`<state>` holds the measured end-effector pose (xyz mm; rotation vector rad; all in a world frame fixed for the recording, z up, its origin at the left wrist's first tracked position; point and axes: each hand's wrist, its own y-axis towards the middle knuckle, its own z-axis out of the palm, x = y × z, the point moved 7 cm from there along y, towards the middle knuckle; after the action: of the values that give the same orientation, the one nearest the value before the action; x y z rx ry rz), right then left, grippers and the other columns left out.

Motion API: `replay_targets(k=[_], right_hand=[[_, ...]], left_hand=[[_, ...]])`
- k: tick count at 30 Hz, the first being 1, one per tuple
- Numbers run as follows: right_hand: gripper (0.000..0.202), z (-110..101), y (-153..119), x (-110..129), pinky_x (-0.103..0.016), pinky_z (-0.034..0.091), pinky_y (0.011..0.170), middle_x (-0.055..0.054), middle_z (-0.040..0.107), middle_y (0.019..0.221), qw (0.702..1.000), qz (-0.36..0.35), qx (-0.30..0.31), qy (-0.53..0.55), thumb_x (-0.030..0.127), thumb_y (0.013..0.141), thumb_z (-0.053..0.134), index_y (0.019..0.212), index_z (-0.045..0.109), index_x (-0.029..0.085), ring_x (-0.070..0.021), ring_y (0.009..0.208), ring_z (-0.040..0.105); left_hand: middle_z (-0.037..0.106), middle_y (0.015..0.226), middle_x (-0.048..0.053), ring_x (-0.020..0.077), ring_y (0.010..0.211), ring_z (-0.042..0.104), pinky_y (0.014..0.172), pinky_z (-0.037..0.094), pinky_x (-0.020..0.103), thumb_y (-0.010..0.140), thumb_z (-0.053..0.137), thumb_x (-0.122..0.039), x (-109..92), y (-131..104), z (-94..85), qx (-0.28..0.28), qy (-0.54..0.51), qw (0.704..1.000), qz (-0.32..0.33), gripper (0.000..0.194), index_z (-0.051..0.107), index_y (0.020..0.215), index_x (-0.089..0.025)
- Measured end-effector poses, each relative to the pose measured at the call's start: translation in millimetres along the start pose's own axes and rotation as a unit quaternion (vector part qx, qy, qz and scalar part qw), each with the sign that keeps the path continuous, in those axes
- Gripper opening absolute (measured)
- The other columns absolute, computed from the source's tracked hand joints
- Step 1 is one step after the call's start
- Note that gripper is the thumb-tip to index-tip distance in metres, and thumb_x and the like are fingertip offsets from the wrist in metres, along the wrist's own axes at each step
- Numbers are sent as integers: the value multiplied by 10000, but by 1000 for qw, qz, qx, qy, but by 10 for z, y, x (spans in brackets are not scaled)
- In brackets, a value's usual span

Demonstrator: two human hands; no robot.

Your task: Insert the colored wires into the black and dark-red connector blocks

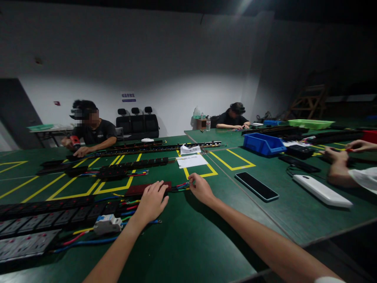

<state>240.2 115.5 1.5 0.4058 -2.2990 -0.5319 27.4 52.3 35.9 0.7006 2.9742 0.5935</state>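
Far left, beyond the socket strips, a red drill (75, 141) is held by a co-worker (98, 131). Near left on the green surface (188, 243): black and grey socket strips (28, 245) are laid side by side, running left-right, with a white breaker (107, 225) and loose cables (85, 240) at their right ends.

Middle: the dark red strip (134, 190) is set between the far and near edges, long axis left-right. Its right part is covered by the left hand (151, 201), palm down, fingers loosely spread and slightly bent; nothing is seen gripped. Coloured wires (179, 188) are run out of the strip's right end, along the same axis, straight toward the right hand (200, 188). That hand is nearly closed, wire ends pinched between thumb and forefinger as far as can be told. Wire tips: right hand nearer. Strip body: left hand nearer, in contact. Beyond the wires, paper sheets (193, 161) are laid.

Right: phone (256, 186) face up, blue bin (263, 144) farther back, white power bank (321, 190) toward the right edge. Small parts are being handled there by another person's hands (337, 155); details too small to tell.
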Motion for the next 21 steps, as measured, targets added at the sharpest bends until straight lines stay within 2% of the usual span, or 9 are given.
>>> replay_targets(k=[8,11,18,21], right_hand=[[97,-68,-34,-16,-265,400,697,-38,728,991,996,73,2,-53,271,911,607,991,637,224,-187,885,653],[132,-87,-46,-16,-266,377,665,-43,739,966,993,94,11,-75,331,933,579,932,662,228,-197,876,661],[106,-66,-22,12,-256,396,680,-38,739,932,998,56,17,-36,271,900,594,907,680,209,-173,825,655],[167,-82,-18,50,-263,411,688,-41,732,903,999,37,8,-16,330,921,585,896,683,198,-171,792,645]], left_hand=[[544,1473,139,310,1375,485,1119,395,511,960,497,-340,-1,-3,11,-17,-3,1000,6,422,595,1341,-188],[542,1474,143,313,1374,486,1117,396,520,961,494,-342,4,-3,28,-19,-5,1000,7,426,591,1346,-188],[532,1487,139,309,1386,477,1128,388,515,964,498,-343,-6,0,17,-6,-2,1000,1,437,583,1363,-189],[526,1493,140,308,1389,473,1130,390,515,966,493,-341,-18,1,1,0,-1,1000,1,438,583,1365,-186]])
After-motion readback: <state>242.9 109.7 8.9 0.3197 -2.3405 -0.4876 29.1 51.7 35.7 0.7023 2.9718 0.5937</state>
